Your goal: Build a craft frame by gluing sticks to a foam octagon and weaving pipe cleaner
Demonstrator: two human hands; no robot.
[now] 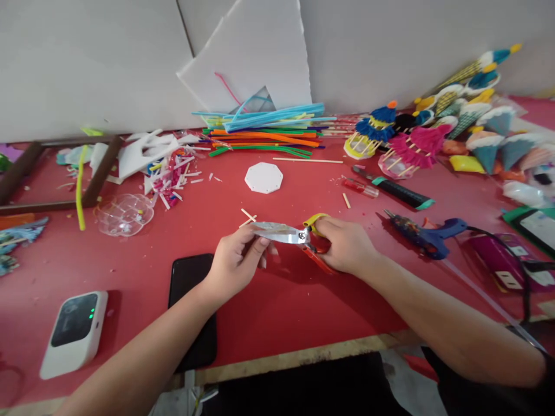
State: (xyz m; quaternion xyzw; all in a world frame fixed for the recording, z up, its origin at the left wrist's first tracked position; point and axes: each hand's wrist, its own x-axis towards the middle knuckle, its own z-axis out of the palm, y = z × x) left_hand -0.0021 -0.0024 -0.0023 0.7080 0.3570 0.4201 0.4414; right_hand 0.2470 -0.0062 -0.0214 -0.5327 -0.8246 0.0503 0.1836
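My right hand is closed round the yellow and red handles of a pair of scissors, whose silver blades point left above the red table. My left hand is pinched at the blade tips, holding a thin wooden stick there. A white octagonal foam piece lies just beyond the hands.
A black phone lies under my left wrist and a white router at the front left. A blue glue gun and a craft knife lie to the right. Coloured pipe cleaners, foam scraps and small paper umbrellas line the back.
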